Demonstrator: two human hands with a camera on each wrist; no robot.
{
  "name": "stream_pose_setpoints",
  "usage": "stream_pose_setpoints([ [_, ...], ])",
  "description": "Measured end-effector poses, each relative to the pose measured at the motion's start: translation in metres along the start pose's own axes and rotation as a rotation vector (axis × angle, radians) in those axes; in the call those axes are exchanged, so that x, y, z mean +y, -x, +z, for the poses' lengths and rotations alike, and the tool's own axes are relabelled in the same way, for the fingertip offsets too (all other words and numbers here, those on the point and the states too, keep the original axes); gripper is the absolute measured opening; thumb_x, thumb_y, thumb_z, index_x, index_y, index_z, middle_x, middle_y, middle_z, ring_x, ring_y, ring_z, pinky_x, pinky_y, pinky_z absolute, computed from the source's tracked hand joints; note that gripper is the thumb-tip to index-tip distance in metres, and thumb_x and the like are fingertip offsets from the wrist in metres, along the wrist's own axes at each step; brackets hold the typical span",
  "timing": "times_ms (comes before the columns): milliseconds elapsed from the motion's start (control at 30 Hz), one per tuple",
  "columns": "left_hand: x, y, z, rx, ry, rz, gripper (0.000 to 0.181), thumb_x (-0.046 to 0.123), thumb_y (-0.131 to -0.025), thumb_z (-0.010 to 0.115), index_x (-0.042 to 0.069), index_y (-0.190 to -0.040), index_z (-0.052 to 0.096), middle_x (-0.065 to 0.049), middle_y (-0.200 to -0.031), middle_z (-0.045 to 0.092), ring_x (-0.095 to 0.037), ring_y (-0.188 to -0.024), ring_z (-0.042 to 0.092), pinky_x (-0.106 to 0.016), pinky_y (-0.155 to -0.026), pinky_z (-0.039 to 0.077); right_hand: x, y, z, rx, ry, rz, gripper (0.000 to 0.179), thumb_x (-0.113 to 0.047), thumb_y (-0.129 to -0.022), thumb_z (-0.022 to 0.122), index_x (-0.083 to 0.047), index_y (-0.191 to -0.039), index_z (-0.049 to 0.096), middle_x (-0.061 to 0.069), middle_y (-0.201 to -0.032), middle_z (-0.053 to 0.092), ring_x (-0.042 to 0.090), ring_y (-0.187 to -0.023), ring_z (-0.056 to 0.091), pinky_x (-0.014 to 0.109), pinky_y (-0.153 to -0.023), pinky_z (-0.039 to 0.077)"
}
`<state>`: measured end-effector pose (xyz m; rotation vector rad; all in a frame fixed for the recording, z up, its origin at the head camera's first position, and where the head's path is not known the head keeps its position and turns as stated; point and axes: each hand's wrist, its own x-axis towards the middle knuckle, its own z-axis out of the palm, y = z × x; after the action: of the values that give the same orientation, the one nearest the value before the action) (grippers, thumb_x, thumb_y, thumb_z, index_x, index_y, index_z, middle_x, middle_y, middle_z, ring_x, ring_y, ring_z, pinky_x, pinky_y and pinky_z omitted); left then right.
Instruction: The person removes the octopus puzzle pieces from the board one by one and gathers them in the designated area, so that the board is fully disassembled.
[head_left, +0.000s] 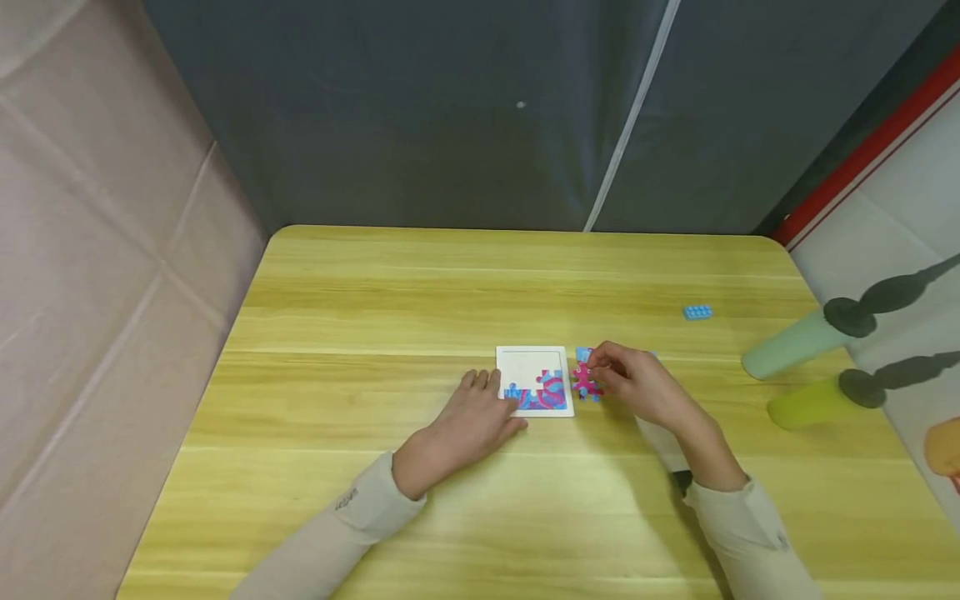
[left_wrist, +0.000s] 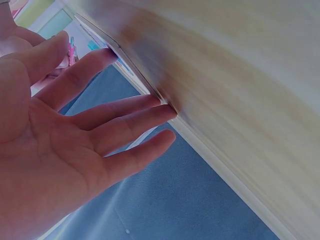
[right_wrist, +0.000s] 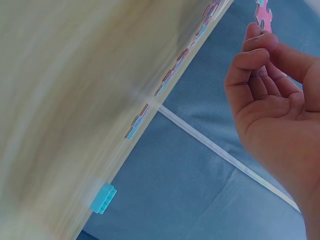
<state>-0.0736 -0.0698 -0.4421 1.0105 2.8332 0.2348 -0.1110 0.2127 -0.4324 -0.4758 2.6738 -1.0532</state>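
My right hand pinches a pink and light-blue jigsaw piece between thumb and index finger, held above the table in the right wrist view. In the head view it is just right of a white puzzle tray. Joined pink and blue pieces fill the tray's bottom and lower right; the upper left shows bare white. My left hand lies at the tray's left edge with fingers spread and fairly straight, fingertips at its rim. Loose jigsaw pieces lie on the table, partly hidden by the right hand in the head view.
A blue toy brick sits on the wooden table at the back right. Two bottles, one pale green and one lime, both dark-topped, stand at the right edge. A dark curtain hangs behind.
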Motion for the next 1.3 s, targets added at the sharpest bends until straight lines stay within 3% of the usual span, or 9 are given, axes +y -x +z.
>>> stream_pose_setpoints([
  [1300,0.0,0.0,-0.001,0.006,0.03,-0.002,0.036,0.045,-0.105,0.057,0.014,-0.097,0.074,-0.033,-0.137,0.061,-0.047,-0.128,0.059,-0.058,-0.113,0.041,0.017,0.02,-0.011,0.045,0.052,0.0,0.012,-0.001,-0.102,0.059,-0.008,-0.104,0.068,0.007,-0.085,0.07,0.008,-0.067,0.05,0.022,-0.059,0.045],
])
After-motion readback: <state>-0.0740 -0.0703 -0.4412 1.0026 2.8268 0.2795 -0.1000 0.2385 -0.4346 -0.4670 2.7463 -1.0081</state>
